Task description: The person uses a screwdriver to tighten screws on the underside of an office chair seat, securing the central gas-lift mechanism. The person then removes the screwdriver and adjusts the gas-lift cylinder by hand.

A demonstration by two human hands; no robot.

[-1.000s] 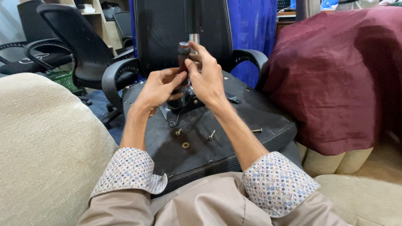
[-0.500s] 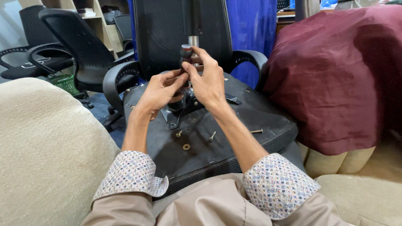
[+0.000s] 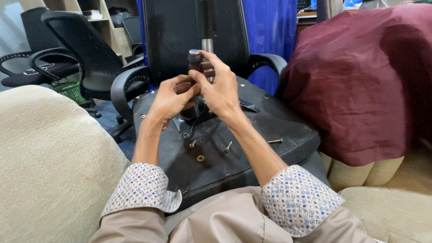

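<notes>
Nearest, patterned cuffs over tan trousers. Beyond, on the upturned chair seat underside: loose screws, a washer, a bolt (fasteners not yet driven, so mounting likely unfinished). Farther, metal mechanism plate seated mid-base. Above it, left hand and right hand raised together, fingers clamped around the dark gas-lift cylinder, upright.

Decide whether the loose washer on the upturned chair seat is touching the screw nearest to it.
Apart. The head view shows bare black seat between the washer and the nearest screw.
</notes>
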